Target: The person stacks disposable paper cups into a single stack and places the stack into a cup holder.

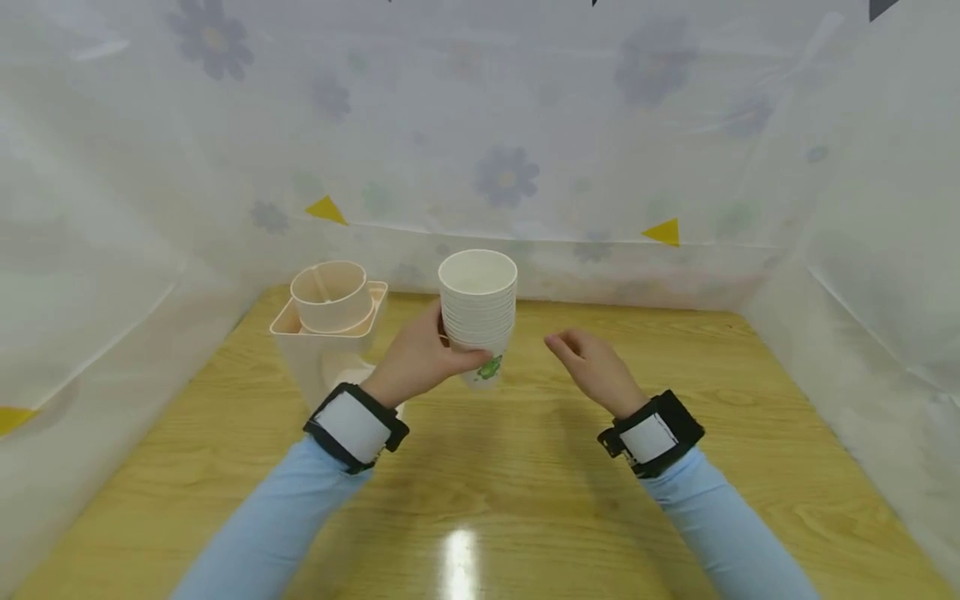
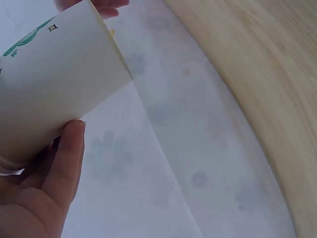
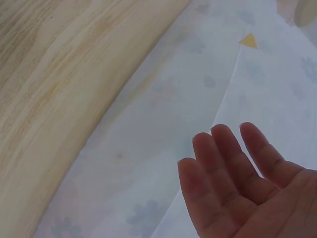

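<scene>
A stack of white paper cups (image 1: 480, 308) with a green print low on its side stands upright above the table, rims up. My left hand (image 1: 423, 354) grips it around the lower part, thumb across the front. The left wrist view shows the cup wall (image 2: 64, 74) close up, with fingers curled round it. To the right of the stack, my right hand (image 1: 596, 367) hovers apart from it, holding nothing. Its fingers (image 3: 208, 168) are relaxed and slightly bent in the right wrist view.
On the left of the wooden table (image 1: 525, 500) stands a cream-coloured square container (image 1: 311, 358) with a round divided cup (image 1: 330, 300) in its top. Pale flowered sheeting (image 1: 420, 125) walls the back and sides, with yellow triangles (image 1: 326, 210) on it.
</scene>
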Demonstrator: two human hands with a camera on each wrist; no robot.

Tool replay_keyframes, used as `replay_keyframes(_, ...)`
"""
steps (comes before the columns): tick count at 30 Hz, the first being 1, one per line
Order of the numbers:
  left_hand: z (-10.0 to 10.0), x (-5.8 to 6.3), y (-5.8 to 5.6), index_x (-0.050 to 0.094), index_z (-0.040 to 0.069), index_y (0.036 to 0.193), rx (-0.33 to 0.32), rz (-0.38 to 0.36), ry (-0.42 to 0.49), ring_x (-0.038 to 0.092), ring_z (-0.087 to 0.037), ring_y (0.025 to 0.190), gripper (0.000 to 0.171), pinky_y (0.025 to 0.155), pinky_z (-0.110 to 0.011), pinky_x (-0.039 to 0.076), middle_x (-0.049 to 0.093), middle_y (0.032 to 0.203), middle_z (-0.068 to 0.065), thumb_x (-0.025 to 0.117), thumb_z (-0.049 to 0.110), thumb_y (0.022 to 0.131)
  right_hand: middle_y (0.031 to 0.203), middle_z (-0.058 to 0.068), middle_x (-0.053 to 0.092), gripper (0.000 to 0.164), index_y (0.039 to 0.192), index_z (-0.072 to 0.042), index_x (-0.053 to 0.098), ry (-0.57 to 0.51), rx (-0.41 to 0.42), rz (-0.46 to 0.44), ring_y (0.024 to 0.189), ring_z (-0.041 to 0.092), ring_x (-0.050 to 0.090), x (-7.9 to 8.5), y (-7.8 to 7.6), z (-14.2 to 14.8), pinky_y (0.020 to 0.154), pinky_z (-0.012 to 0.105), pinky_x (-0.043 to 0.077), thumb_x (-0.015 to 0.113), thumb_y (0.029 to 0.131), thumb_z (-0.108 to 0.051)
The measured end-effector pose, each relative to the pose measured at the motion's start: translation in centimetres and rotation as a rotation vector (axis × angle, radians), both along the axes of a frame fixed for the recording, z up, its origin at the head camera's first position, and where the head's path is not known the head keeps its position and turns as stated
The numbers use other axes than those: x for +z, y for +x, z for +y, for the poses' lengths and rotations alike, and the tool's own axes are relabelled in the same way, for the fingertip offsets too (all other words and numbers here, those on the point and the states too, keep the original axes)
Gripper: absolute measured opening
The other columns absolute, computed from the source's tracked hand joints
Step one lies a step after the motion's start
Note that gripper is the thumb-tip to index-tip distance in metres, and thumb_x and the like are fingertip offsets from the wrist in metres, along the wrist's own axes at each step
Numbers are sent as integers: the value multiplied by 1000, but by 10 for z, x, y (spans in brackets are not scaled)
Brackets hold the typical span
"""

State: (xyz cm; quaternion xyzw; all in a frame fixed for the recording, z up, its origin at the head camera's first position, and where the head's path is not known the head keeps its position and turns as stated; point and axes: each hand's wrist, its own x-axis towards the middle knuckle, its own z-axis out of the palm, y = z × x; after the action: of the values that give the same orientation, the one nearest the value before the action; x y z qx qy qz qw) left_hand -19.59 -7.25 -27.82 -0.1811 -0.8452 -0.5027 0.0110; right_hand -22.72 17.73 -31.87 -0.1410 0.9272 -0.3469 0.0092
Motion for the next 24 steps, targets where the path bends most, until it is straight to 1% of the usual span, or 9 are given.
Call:
replay_keyframes(4, -8, 13, 4, 35, 13, 138, 17, -9, 27, 55, -26, 113, 73, 88, -43, 50, 52, 127, -9, 75, 23, 78, 117, 15, 62, 62, 123, -5, 54, 6, 17, -12, 104, 30, 59, -1, 1, -3, 87, 47, 48, 37, 95, -57)
replay_keyframes(9, -21, 30, 10, 35, 13, 137, 67, 21, 16, 55, -27, 115, 71, 89, -43, 50, 51, 129, -9, 74, 25, 79, 112, 13, 63, 53, 120, -7, 57, 4, 30, -2, 99, 27, 60, -5, 1, -3, 83, 44, 48, 41, 96, -51)
replay_keyframes(11, -27, 37, 12, 35, 12, 137, 93, 27, 7, 54, -26, 115, 71, 89, -43, 50, 51, 129, -9, 74, 26, 79, 113, 13, 63, 52, 120, -7, 56, 1, 31, -1, 100, 27, 60, -6, 1, -4, 83, 44, 48, 41, 96, -51)
replay_keyframes(16, -43, 54, 15, 32, 11, 138, 114, 2, 38, 51, -25, 118, 72, 94, -44, 47, 47, 131, -8, 73, 25, 80, 115, 14, 63, 53, 120, -7, 56, 6, 34, -8, 104, 29, 59, -8, 0, -5, 86, 47, 47, 41, 96, -52)
replay_keyframes(18, -50, 60, 17, 32, 9, 138, 133, 7, 36, 51, -26, 118, 72, 95, -45, 46, 47, 131, -9, 73, 25, 81, 114, 13, 63, 52, 120, -8, 56, 14, 35, -8, 104, 29, 59, -8, -1, -6, 86, 47, 47, 41, 96, -51)
replay_keyframes(21, -60, 70, 20, 31, 9, 137, 179, 36, 17, 51, -27, 117, 72, 94, -47, 47, 47, 131, -10, 72, 27, 81, 114, 14, 63, 51, 119, -7, 56, 21, 37, -5, 103, 29, 59, -9, -1, -6, 86, 47, 48, 42, 96, -50)
replay_keyframes(24, -70, 79, 21, 32, 10, 137, 237, 86, -2, 52, -28, 116, 72, 93, -49, 47, 48, 130, -11, 73, 29, 80, 114, 14, 63, 55, 120, -7, 56, 32, 34, -4, 102, 29, 60, -9, 0, -4, 85, 46, 48, 40, 95, -54)
